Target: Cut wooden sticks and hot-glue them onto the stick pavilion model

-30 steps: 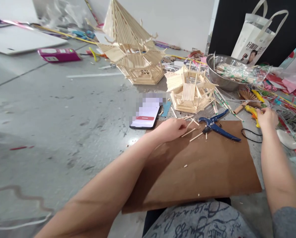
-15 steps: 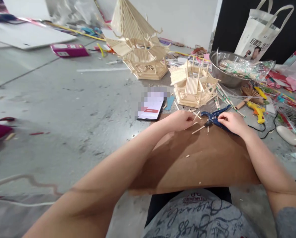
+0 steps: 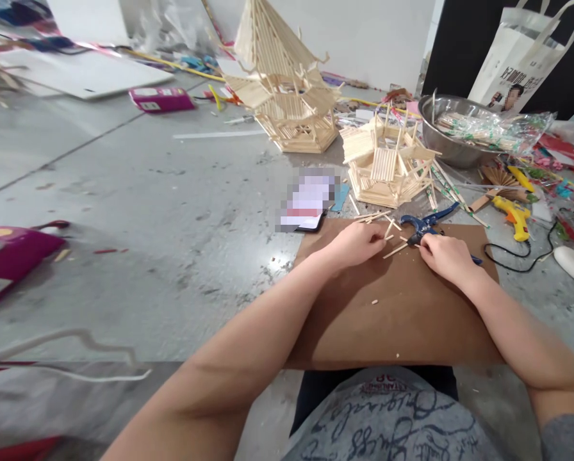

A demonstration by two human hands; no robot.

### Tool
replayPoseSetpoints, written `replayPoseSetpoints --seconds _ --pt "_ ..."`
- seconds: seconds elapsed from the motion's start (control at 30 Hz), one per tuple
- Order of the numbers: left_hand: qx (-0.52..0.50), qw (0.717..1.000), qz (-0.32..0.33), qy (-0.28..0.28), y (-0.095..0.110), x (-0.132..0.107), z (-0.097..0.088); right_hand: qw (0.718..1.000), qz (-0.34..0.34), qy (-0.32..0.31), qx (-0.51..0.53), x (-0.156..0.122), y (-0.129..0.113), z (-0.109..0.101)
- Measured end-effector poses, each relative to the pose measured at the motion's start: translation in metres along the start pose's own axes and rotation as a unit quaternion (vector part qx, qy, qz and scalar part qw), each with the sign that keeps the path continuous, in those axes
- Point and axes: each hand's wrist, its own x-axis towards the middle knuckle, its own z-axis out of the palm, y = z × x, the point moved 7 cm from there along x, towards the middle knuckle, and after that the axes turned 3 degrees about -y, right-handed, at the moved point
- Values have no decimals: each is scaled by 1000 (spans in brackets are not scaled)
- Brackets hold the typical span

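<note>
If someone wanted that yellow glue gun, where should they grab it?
Probably by the handle, with the right hand coming from the person's near side. The yellow glue gun lies with its handle toward the person and its nozzle facing left and away. The black cord loops close by the handle, so fingers should stay clear of it.

Open brown sheet near, free grey surface left, blue cutter, smartphone, small stick pavilion blocking far side.
</note>
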Motion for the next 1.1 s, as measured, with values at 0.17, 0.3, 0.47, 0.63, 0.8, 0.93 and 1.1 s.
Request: replayPoseSetpoints --seconds 0.17,0.3,0.47,0.63,0.8,0.93,1.1 --pt "73 997 12 -14 6 -1 7 1000 -10 -15 -11 -2 1 1" --pt "160 986 29 -30 15 -4 12 999 -24 -26 -9 -5 0 4" --pt "214 973 66 -55 31 -9 19 999 -42 -29 0 -8 -5 4" --pt "249 966 -10 -65 20 -8 15 998 -47 -36 4 -9 -9 5" --pt "268 957 -104 -51 -7 -8 -1 999 -28 -43 2 -10 -8 6" --pt "264 954 -143 -18 -24 -6 -13 999 -20 -46 9 -12 -9 6" --pt "229 962 -149 12 -25 -7 -19 998 -5 -49 47 -13 -5 4"
